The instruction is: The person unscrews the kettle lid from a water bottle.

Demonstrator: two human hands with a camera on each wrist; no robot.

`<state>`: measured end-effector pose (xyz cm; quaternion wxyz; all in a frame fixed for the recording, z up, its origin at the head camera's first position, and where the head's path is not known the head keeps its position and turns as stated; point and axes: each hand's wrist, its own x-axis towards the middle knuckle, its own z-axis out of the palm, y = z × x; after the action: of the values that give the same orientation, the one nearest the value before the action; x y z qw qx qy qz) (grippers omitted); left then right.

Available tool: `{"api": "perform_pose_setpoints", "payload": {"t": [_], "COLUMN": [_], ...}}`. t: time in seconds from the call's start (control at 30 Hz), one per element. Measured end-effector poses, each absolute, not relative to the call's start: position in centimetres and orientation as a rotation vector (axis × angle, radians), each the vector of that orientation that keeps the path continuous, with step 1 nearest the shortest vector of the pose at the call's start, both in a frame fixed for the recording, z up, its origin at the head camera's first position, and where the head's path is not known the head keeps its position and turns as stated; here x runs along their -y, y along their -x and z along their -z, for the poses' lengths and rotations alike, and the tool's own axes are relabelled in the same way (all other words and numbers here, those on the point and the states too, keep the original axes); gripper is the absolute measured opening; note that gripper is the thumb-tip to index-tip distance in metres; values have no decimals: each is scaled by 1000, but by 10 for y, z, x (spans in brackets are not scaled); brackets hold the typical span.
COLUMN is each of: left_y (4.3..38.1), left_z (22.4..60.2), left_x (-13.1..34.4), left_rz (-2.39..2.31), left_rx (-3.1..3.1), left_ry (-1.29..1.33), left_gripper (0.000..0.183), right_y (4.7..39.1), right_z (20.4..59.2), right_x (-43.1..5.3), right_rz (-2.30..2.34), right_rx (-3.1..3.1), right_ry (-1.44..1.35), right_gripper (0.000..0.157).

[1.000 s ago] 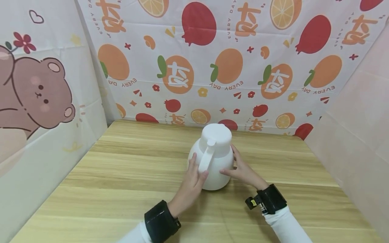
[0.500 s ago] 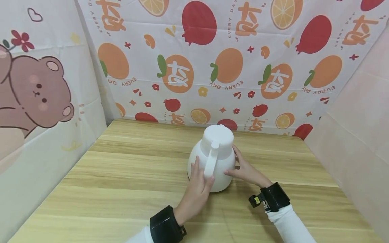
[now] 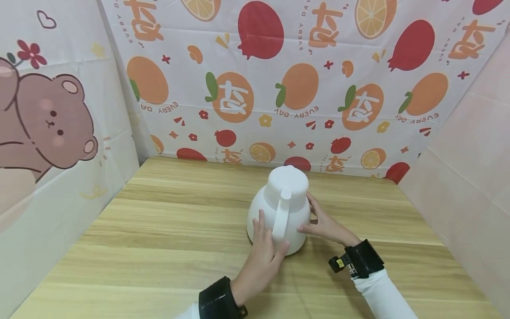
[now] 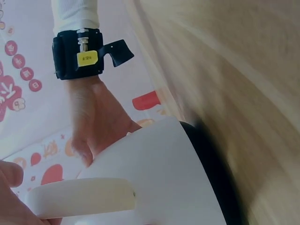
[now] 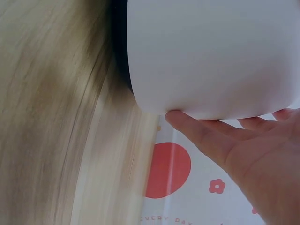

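A white vacuum jug [image 3: 259,206] with a wide lid [image 3: 287,179] stands upright on the table, its handle [image 3: 282,217] facing the person. My left hand [image 3: 260,259] straddles the lower handle, fingers extended along the jug's left side and thumb right of the handle. In the left wrist view, the handle [image 4: 84,197] passes beside part of that hand, mostly cut off by the frame. Against the jug's right side lies my right hand [image 3: 328,226], thumb in front and fingers farther back. The right wrist view shows its fingers [image 5: 206,136] fairly straight, touching the white wall above the dark base [image 5: 121,47].
The light wood table [image 3: 159,230] extends widely around the jug. Behind it hangs a fruit-printed cloth [image 3: 179,88], close to the jug's far side. A bear-printed cloth [image 3: 107,177] borders the left, and a pale cloth [image 3: 470,177] the right.
The jug has shifted slightly right and toward the person, and its handle has turned a little to the right. Both hands have moved along with it, the left sliding lower on the handle side.
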<state>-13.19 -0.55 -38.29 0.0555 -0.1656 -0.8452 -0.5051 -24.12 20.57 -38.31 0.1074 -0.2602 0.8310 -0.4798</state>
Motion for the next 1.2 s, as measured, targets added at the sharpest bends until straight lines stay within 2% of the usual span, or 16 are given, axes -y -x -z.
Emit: {"api": "perform_pose_setpoints", "payload": {"t": [0.23,0.7,1.2], "left_y": [125,107,93], "left_z": [388,395,399], "left_x": [2,-2,-5], "left_rz": [1510,1405,1357], "left_rx": [2540,2515,2483], "left_ry": [517,525,568], "left_gripper": [33,40,38], "right_y": [240,237,234], "right_z": [386,392,396], "right_x": [-209,-214,-217], "right_rz": [1412,1398,1390], "right_rx": [-2439,-2426,-2392], "right_ry": [789,882,968], "right_gripper": [101,100,100]}}
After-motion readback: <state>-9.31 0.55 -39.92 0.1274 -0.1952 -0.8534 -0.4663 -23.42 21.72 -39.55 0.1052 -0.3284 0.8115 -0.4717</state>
